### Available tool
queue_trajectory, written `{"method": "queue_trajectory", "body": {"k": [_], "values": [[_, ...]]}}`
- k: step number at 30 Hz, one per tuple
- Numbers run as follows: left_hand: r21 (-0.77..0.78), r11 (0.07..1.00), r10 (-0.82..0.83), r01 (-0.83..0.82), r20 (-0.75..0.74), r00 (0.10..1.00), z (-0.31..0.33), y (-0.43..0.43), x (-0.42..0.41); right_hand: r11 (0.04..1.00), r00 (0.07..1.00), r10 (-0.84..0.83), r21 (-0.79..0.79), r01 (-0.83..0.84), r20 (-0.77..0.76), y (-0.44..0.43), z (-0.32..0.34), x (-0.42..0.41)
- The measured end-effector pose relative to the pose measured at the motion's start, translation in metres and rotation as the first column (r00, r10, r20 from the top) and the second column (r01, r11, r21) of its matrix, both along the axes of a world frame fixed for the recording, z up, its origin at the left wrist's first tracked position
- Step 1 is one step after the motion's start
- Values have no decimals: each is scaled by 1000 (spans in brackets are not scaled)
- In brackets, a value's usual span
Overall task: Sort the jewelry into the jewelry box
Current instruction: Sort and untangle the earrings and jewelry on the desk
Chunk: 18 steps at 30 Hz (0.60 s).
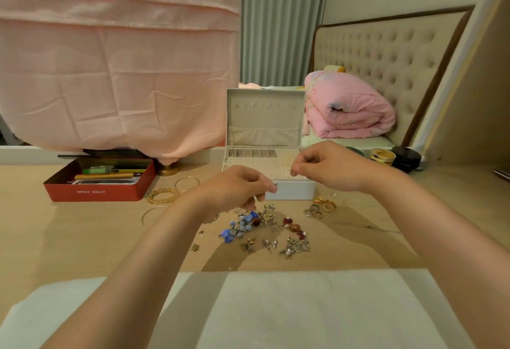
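A white jewelry box (292, 190) stands open on the wooden table, its lid upright and its tray of slots and pin holes showing. In front of it lies a loose pile of jewelry (265, 231): blue beads, red stones, small silver and gold pieces. My right hand (328, 168) hovers over the box's right front part and pinches a small silver piece (291, 171) between thumb and fingertip. My left hand (237, 187) is just left of the box's front edge, fingers curled, pinching a tiny silver piece (274, 183).
A red tin (96, 192) of pens sits at the left. Gold bangles (186, 183) and a beaded bracelet (162, 195) lie beside it. Several gold rings (321, 206) lie right of the pile. Jars (382, 157) stand at the back right. White cloth (276, 310) covers the near edge.
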<state>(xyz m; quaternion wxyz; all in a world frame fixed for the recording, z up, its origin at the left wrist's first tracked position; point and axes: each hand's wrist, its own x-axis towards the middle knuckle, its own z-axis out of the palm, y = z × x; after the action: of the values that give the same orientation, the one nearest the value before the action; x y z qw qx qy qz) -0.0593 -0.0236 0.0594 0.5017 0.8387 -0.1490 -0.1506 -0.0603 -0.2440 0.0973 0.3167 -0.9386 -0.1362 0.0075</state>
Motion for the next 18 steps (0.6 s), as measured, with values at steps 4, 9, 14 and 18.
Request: {"method": "queue_trajectory", "body": {"k": [4, 9, 14, 18], "values": [[70, 996, -64, 62, 29, 998, -4, -44, 5, 988, 989, -143, -69, 141, -23, -68, -4, -13], [235, 961, -177, 149, 104, 979, -14, -108, 2, 954, 957, -253, -203, 222, -144, -143, -19, -41], [356, 909, -268, 215, 106, 958, -34, -158, 2, 917, 926, -328, -299, 265, -186, -194, -45, -63], [458, 861, -304, 222, 114, 946, -52, -183, -1, 890, 908, -377, -344, 301, -181, -213, -70, -71]]}}
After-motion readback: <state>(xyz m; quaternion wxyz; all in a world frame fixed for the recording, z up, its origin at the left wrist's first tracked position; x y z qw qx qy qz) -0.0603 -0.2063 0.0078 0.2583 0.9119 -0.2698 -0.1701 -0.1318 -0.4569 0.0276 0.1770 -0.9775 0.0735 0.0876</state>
